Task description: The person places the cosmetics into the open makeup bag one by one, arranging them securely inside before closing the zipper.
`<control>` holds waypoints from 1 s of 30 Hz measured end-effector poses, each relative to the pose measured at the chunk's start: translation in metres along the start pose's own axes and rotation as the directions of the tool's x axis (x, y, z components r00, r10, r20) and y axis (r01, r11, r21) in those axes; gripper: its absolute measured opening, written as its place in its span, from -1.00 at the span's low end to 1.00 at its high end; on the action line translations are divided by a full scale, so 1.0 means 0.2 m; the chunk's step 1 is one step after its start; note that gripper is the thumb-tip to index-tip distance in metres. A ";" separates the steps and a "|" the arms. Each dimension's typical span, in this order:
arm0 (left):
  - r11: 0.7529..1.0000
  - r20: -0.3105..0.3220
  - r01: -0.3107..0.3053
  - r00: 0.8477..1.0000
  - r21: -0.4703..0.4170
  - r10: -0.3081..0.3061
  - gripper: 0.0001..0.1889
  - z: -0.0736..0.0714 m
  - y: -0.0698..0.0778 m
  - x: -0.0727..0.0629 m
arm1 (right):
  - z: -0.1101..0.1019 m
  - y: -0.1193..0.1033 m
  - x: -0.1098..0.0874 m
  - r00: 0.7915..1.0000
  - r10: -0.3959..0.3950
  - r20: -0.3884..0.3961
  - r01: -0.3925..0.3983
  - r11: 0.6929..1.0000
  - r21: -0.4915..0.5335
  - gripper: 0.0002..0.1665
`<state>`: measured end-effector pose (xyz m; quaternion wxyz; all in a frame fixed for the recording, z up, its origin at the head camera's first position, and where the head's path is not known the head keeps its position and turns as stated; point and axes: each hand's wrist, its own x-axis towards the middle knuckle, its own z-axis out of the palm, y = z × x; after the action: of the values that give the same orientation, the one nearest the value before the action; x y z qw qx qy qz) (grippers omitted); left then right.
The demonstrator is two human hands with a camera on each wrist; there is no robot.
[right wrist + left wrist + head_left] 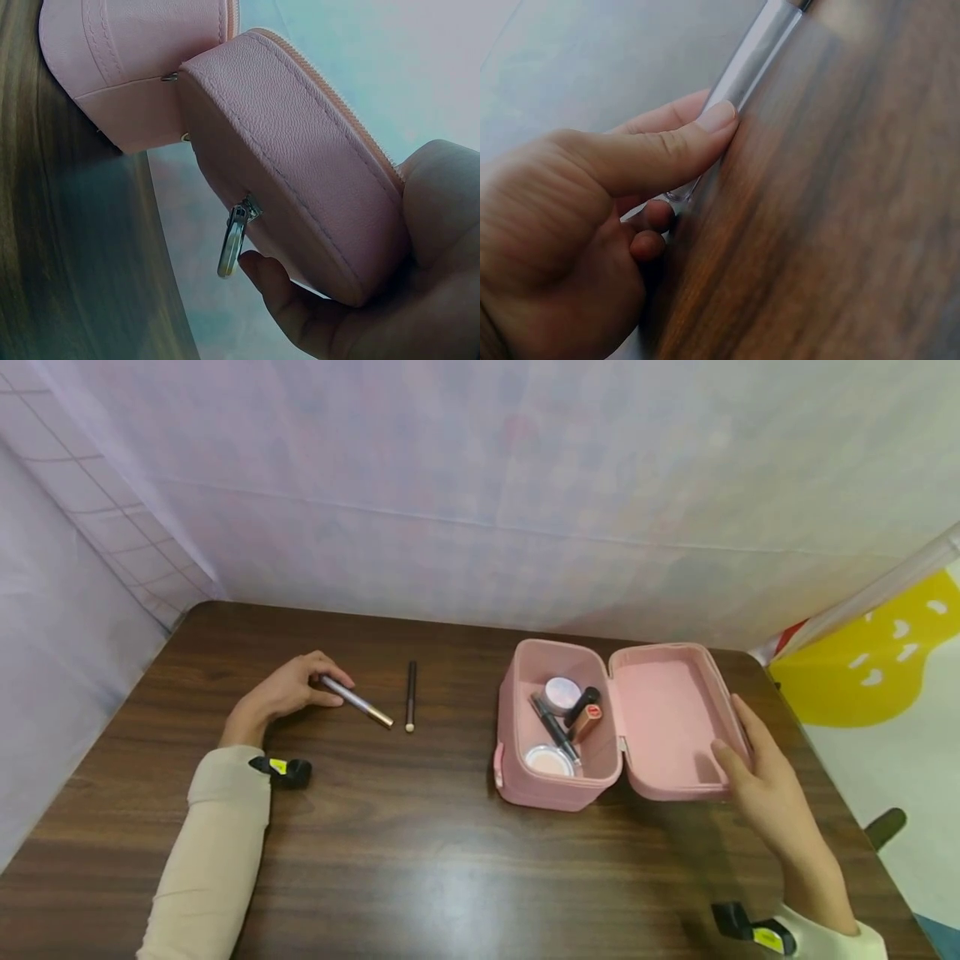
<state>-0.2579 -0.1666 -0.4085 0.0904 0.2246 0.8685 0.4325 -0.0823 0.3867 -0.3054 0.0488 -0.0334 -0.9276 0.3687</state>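
Observation:
My left hand [303,683] pinches a slim silver cosmetic tube with a gold end [358,700] between thumb and fingers, low over the table. In the left wrist view the thumb lies along the shiny tube [754,64]. A dark pencil-like stick with a pale tip [411,697] lies just right of it. My right hand [772,785] grips the outer edge of the lid [667,718] of a pink makeup case [555,793], which stands open. From the right wrist view, the lid's side [300,142] shows, with fingers curled under it near a metal ring.
Inside the case are a round jar [562,693], a dark pen [553,728], a compact [549,760], a black tube [581,706] and a lipstick-like box [587,722]. The wooden table [360,860] meets a pale curtain [450,510] behind.

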 end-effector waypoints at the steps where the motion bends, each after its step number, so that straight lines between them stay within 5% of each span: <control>1: 1.000 -0.001 0.000 1.000 -0.003 0.000 -0.77 0.00 0.00 0.00 | 0.00 0.00 0.00 1.000 -0.002 -0.002 0.002 1.000 0.001 -0.21; 30: 0.991 0.071 -0.110 0.992 0.077 0.104 -0.86 -0.01 -0.02 -0.01 | 0.00 0.01 0.00 0.999 -0.027 -0.019 0.027 1.000 0.000 -0.22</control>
<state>-0.2579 -0.1722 -0.4104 0.0872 0.2888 0.8684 0.3936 -0.0823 0.3881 -0.3068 0.0624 -0.0245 -0.9274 0.3681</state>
